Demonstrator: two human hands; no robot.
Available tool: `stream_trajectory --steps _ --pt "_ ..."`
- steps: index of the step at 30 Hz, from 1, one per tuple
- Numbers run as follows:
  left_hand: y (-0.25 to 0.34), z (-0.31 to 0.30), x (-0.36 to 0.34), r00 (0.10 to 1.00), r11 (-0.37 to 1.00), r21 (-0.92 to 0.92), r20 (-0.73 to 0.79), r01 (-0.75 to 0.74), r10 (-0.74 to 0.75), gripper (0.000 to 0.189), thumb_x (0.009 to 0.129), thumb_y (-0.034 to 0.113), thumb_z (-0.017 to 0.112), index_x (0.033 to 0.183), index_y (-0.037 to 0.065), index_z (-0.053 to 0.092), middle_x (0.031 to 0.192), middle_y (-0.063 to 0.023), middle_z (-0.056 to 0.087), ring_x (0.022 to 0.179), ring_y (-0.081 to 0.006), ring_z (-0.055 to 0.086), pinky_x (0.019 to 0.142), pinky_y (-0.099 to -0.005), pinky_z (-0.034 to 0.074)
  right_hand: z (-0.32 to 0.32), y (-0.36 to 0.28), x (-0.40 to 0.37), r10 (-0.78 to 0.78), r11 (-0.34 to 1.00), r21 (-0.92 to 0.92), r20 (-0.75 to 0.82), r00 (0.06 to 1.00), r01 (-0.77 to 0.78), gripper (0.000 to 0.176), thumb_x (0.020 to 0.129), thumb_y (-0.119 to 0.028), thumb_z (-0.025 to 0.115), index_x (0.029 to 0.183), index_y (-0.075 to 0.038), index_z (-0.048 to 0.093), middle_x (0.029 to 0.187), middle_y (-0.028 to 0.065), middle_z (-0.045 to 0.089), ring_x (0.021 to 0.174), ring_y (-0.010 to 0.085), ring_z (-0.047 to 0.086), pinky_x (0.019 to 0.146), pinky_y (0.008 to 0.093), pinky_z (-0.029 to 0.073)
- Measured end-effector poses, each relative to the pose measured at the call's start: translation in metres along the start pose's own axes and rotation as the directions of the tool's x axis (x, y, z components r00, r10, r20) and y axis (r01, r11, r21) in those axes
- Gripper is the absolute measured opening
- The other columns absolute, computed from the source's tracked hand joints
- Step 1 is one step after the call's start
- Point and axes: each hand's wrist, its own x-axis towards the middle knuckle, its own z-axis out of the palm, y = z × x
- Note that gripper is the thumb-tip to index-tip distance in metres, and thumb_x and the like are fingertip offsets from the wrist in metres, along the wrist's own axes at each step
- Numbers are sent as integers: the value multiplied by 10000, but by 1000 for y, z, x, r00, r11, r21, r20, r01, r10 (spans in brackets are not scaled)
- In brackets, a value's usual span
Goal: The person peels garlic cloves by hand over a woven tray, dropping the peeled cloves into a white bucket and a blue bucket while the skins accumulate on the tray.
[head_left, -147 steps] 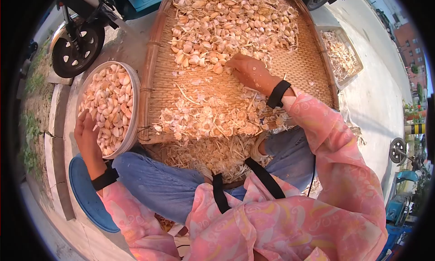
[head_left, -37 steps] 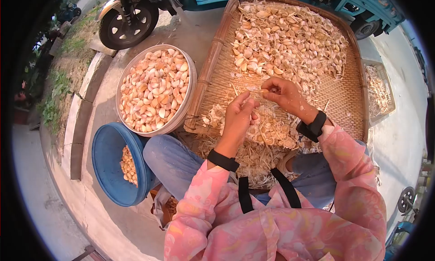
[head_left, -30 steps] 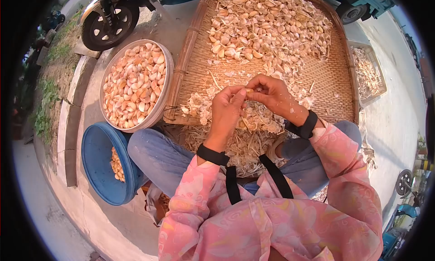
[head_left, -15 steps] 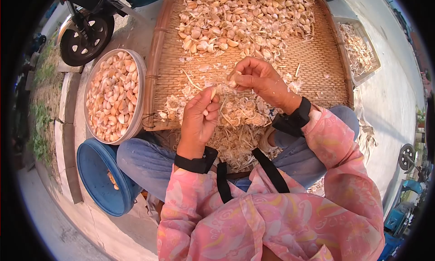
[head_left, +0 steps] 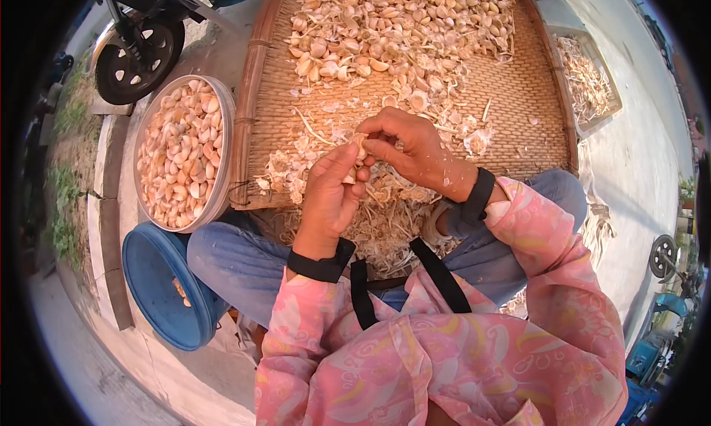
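Note:
My left hand point(head_left: 330, 200) is closed on garlic cloves; a pale garlic clove point(head_left: 349, 178) shows between its fingers. My right hand point(head_left: 416, 151) meets it at the fingertips, thumb and forefinger pinching a piece of garlic point(head_left: 361, 146) that both hands touch. Its exact shape is partly hidden by the fingers. Both hands are above the near part of a woven bamboo tray point(head_left: 511, 115). Loose garlic cloves point(head_left: 385, 26) are heaped on the tray's far half, and papery garlic skins point(head_left: 396, 185) lie under my hands.
At the left stands a white tub point(head_left: 231, 141) full of garlic cloves, with a blue bucket point(head_left: 159, 293) holding a few cloves nearer me. A pale crate point(head_left: 611, 100) of stalks is at the right. A wheel point(head_left: 141, 63) stands at upper left. My knees flank a skin pile.
My right hand has moved left and down, so its fingertips now meet my left hand at the garlic. Earlier the hands were apart, each holding garlic.

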Motion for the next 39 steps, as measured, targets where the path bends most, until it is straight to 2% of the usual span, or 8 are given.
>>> stream_trajectory --steps 6,15,17,22,28,33,35,39 --pt "-9 15 -8 990 988 57 -7 -144 144 144 869 148 572 945 26 555 781 -37 545 622 -57 474 477 -125 368 -8 -4 1 -279 941 -197 11 960 276 117 818 -95 604 897 -10 583 733 49 565 661 177 584 576 290 459" --pt "-2 20 -24 761 463 716 146 -522 632 159 828 110 627 923 -3 567 776 -13 578 674 -55 515 579 -180 410 -15 5 -3 388 468 744 311 868 -476 128 877 -169 562 912 -48 586 767 -19 569 630 44 531 584 185 452" --pt "9 13 -33 648 170 818 289 -549 705 157 819 98 636 914 -6 568 783 -13 582 673 -62 523 603 -184 414 -16 19 -4 289 881 291 295 911 -373 128 856 -153 567 912 -49 615 733 35 581 680 145 587 616 258 487" --pt "91 -38 -127 546 339 916 -176 -213 819 166 808 115 654 905 5 578 705 34 524 582 -4 415 494 -148 303 -19 16 1 89 989 -138 212 973 -60 138 807 -143 586 894 -44 629 791 116 595 760 245 592 671 336 470" --pt "144 -272 -258 475 -175 615 -366 769 800 376 818 261 606 972 -81 580 885 -213 606 815 -274 586 726 -334 447 -48 77 76 -56 801 -596 17 998 55 179 792 -69 563 963 -21 591 857 147 587 744 298 579 647 380 459" --pt "138 -218 -227 416 62 822 -349 566 840 381 833 240 593 1052 -71 563 944 -196 607 861 -277 582 794 -318 439 -36 107 99 -34 631 -756 199 979 175 152 764 -97 564 898 -29 585 788 145 577 728 342 565 638 411 449" --pt "131 -137 -178 425 184 978 -207 95 881 329 867 216 564 1054 -55 568 935 -127 611 840 -189 575 759 -282 442 -39 83 97 96 681 -720 262 960 128 146 760 -127 573 870 -32 581 762 129 578 715 336 562 629 407 447" --pt "84 -43 -78 815 401 880 -28 -255 579 319 884 198 542 1138 4 537 1011 -73 601 819 -112 575 663 -212 436 -36 62 71 160 776 -631 226 961 19 148 749 -153 611 820 -30 569 723 111 591 668 287 576 591 369 449"
